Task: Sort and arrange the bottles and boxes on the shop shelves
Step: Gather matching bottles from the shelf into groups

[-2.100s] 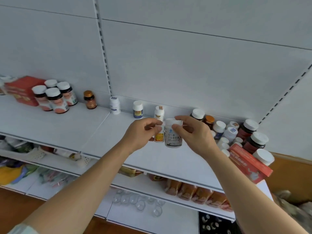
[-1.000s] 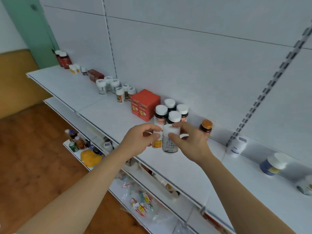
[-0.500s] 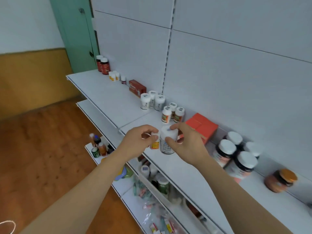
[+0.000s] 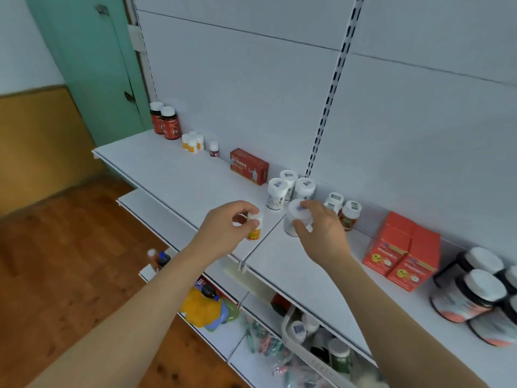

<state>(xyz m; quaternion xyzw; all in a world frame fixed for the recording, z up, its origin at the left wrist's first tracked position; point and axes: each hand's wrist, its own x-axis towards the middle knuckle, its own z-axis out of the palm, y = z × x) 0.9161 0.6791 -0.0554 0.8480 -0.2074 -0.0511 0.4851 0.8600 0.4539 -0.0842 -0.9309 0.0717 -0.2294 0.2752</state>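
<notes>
A white top shelf (image 4: pixel 179 175) was seen running along a pale slotted back panel (image 4: pixel 251 88), with a lower shelf (image 4: pixel 145 204) beneath it. A green door (image 4: pixel 92 60) stood at the far end, beside a wall with an ochre lower band, over a wooden floor (image 4: pixel 64 253).

Lined up along the back of the top shelf: two dark red bottles (image 4: pixel 165 121), a cluster of small yellow-labelled bottles (image 4: pixel 192 142), one small white bottle (image 4: pixel 214 149), a flat red box (image 4: pixel 249 166), three white bottles (image 4: pixel 291 187), two small brown-labelled bottles (image 4: pixel 342 210), two orange-red boxes (image 4: pixel 402 250) and blurred large white-capped jars (image 4: pixel 475 295) at the right edge. Mixed goods and a pale basket (image 4: pixel 313 357) were noted on the shelves below; detail was too blurred to identify.

The left hand (image 4: pixel 223 229) was held over the front part of the top shelf, fingers and thumb curled round a small white bottle with a yellow-orange label (image 4: pixel 255 226). The right hand (image 4: pixel 321 231) was gripped on a larger white bottle (image 4: pixel 295 219), fingertips on its cap and side, just in front of the three white bottles. Whether either held bottle touched the shelf could not be told. The two hands were held apart, one bottle in each.
</notes>
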